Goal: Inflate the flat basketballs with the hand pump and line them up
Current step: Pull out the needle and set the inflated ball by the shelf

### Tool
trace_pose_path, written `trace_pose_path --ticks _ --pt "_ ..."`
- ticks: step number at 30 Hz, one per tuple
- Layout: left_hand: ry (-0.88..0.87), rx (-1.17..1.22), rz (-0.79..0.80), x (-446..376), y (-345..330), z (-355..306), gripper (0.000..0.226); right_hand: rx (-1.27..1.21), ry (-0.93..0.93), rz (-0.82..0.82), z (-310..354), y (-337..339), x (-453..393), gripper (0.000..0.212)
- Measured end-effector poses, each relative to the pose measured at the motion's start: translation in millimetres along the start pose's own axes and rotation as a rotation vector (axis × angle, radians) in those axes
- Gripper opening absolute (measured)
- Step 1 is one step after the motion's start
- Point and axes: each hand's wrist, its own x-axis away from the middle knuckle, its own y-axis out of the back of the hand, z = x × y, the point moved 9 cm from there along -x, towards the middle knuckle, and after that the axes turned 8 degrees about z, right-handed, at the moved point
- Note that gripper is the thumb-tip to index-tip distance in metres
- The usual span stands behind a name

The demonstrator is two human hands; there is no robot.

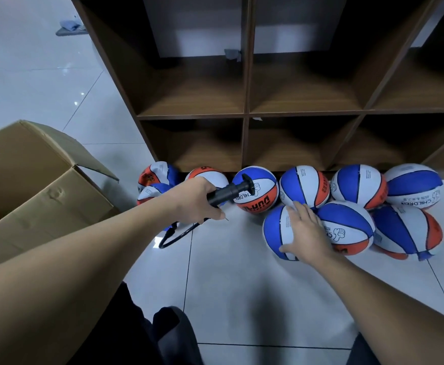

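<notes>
STEP: picking next ball to inflate | LEFT: left hand point(198, 197) clamped on pump point(227, 192), needle out | RIGHT: right hand point(306, 234), fingers spread flat on front basketball point(279, 230), on floor before shelf's lower edge | NEXT: likely find valve, seat needle squarely

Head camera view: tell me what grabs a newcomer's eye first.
A cluster of blue, white and orange basketballs lies on the tiled floor along the foot of an empty brown cubby shelf. The left hand grips a black hand pump with its hose dangling, while the right hand rests on a front-row ball. An open cardboard box sits at left.
</notes>
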Motion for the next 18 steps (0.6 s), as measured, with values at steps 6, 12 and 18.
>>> trace_pose_path --ticks 6,12,18 --pt "-0.002 -0.084 -0.079 13 34 7 0.031 -0.078 0.053 -0.091 7 -4 -2 0.114" --pt "0.095 -0.120 -0.149 30 79 58 0.034 -0.030 0.056 -0.124 15 -1 -15 0.106" --pt "0.175 -0.107 -0.142 44 91 102 0.025 0.022 0.031 -0.144 39 4 -36 0.104"
